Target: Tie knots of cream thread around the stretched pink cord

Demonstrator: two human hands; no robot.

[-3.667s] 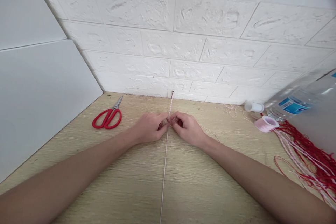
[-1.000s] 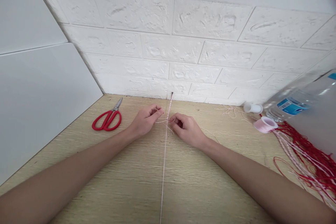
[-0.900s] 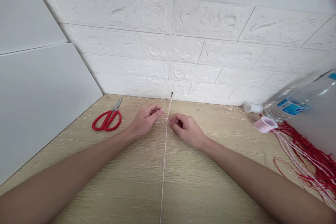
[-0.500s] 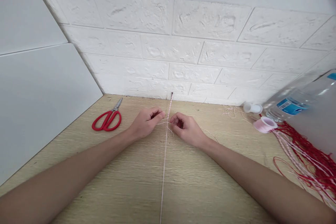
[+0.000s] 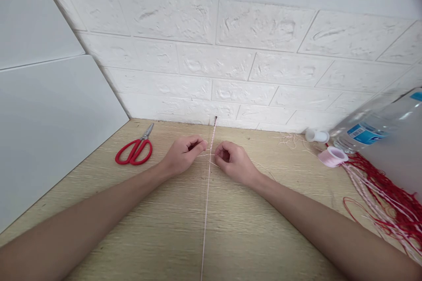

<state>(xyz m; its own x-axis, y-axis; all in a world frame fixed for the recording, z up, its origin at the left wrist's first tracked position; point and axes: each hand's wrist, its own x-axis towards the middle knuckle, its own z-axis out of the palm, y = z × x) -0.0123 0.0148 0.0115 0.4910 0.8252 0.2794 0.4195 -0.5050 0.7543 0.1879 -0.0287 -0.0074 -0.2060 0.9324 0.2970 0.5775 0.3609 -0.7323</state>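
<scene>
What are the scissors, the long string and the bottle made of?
Scissors: probably steel blades, grey and shiny; red plastic-looking handles, evenly coloured.
Long string: thin, pale pink thread, maybe cotton or nylon; too fine to tell.
Bottle: likely glossy plastic, clear with highlights.

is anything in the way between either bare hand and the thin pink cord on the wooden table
Nothing visible blocks either: the left hand and right hand flank the thin pink cord; only fine pale threads cross between them. Red-handled metal scissors lie off to the left.
</scene>
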